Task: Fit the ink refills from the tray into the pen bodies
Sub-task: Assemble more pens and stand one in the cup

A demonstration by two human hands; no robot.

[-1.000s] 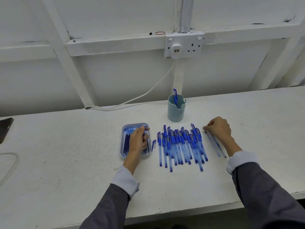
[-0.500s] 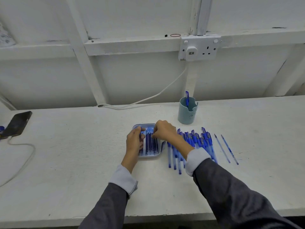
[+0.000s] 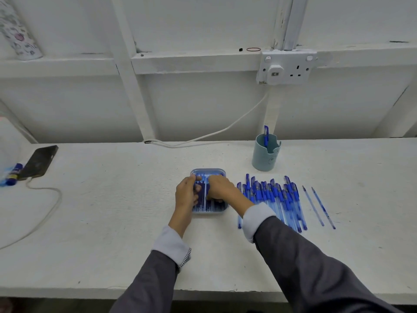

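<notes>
Dark-blue refills (image 3: 205, 198) in tray (image 3: 208, 170), left hand (image 3: 186, 195) gripping tray, right hand's (image 3: 220, 188) grip hidden

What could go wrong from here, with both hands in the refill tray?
The left hand and right hand crowd the small blue plastic tray of dark blue ink refills; several may lift out together, or the tray may slide. The right arm's pale cuff crosses over the row of blue transparent pen bodies; drawing back could scatter them toward the two thin loose refills.

Arms forward, left hand (image 3: 186, 196) and right hand (image 3: 220, 188) together, fingers (image 3: 196, 189) curled
</notes>
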